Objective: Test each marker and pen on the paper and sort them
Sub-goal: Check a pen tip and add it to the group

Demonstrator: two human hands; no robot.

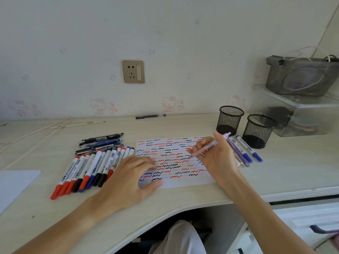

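Mesh cups (230, 120): two. Paper sheets (176, 158): two. Hands (128, 177): two.

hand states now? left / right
Left hand: open, flat on the paper.
Right hand: holding a pink pen.

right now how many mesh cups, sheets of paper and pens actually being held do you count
mesh cups: 2
paper sheets: 2
held pen: 1
total: 5
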